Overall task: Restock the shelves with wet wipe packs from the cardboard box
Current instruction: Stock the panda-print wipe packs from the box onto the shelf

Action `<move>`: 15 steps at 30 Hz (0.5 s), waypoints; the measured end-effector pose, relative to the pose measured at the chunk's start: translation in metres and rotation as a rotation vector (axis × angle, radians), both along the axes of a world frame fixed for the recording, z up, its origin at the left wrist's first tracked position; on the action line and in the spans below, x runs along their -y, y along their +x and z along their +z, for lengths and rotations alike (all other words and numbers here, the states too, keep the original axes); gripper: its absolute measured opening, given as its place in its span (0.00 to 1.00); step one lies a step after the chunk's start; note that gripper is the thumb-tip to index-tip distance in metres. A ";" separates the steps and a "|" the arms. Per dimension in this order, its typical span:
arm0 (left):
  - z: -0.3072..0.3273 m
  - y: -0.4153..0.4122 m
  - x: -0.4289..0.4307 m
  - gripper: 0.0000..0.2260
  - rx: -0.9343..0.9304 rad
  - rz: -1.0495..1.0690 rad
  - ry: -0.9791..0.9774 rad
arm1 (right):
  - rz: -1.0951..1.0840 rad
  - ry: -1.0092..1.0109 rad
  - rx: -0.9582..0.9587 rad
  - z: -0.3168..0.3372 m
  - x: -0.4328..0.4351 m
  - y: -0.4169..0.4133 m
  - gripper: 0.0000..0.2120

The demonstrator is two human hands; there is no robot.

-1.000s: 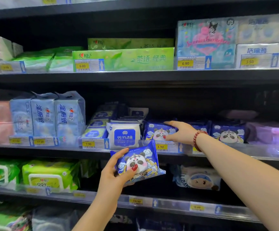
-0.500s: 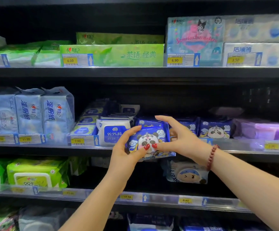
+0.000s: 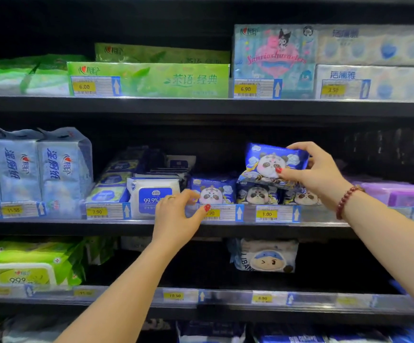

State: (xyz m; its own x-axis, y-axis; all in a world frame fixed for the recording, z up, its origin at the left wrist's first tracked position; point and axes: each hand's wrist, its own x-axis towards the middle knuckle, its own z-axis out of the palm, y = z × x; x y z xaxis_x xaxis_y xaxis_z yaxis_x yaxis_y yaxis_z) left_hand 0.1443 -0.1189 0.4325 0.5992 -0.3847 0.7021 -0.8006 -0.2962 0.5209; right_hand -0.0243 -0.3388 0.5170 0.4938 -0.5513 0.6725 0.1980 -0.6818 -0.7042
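My right hand (image 3: 316,170) grips a blue panda wet wipe pack (image 3: 267,160) and holds it above the row of matching panda packs (image 3: 256,194) on the middle shelf (image 3: 324,225). Its lower edge is close to the packs beneath; I cannot tell if it touches them. My left hand (image 3: 177,215) is at the shelf's front edge, fingers apart and empty, just in front of the leftmost panda pack (image 3: 213,191). The cardboard box is not in view.
White 99.9% wipe packs (image 3: 151,194) stand left of the panda row, pale blue tall packs (image 3: 62,167) further left, purple packs (image 3: 398,194) to the right. Green tissue boxes (image 3: 151,79) fill the upper shelf. Price tags line every shelf edge. Lower shelves hold green packs (image 3: 28,263).
The panda pack passed from my left hand to my right hand, which lifted it up and to the right over the panda row. My left hand let go and stays at the shelf edge.
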 end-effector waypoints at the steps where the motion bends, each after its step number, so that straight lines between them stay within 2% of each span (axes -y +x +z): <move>1: -0.003 0.003 0.002 0.10 0.026 0.030 0.001 | -0.018 -0.021 -0.027 -0.001 0.007 0.002 0.25; 7: -0.007 0.003 0.013 0.12 0.057 0.132 -0.061 | -0.053 -0.214 -0.333 -0.017 0.027 0.017 0.26; 12: -0.010 0.004 0.016 0.13 0.067 0.157 -0.081 | -0.104 -0.333 -0.461 -0.029 0.035 0.028 0.27; 15: -0.012 0.003 0.018 0.13 0.066 0.167 -0.090 | -0.055 -0.303 -0.532 -0.024 0.037 0.032 0.27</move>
